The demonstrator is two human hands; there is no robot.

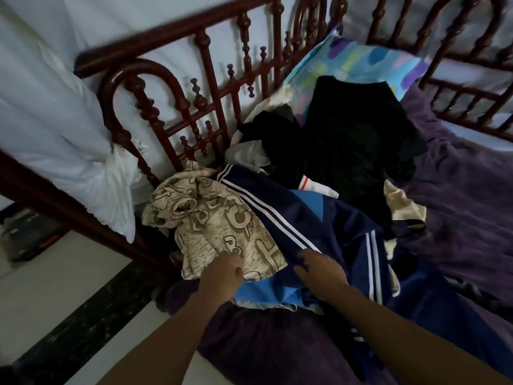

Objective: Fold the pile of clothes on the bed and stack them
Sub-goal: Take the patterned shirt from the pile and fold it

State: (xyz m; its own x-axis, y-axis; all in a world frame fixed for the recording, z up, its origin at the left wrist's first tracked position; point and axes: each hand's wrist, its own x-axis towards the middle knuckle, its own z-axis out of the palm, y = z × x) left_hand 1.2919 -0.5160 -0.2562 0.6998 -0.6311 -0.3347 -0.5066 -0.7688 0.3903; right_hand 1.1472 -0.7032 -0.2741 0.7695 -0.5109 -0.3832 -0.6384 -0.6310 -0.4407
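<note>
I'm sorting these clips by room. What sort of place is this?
Most likely a bedroom: a carved wooden bed frame, a purple bedsheet, a bright pillow and a pile of clothes on it.

Toward twelve o'clock a red-brown turned-wood railing (166, 34), at one o'clock a pastel-patterned pillow (361, 59) beside it, at nine o'clock bundled white fabric (55, 129), at eight o'clock a dark blurred object (27, 234) on pale floor (55, 295).

The beige letter-printed garment (216, 226) is thin, matt, crumpled cloth. The navy white-striped track jacket (319, 218) looks to me like a smooth synthetic with a faint sheen. The black garment (358, 140) is dull, soft fabric. My purple bedspread (466, 195) looks plush and velvety. The dark red turned wooden bed frame (155, 112) is varnished and glossy.
</note>
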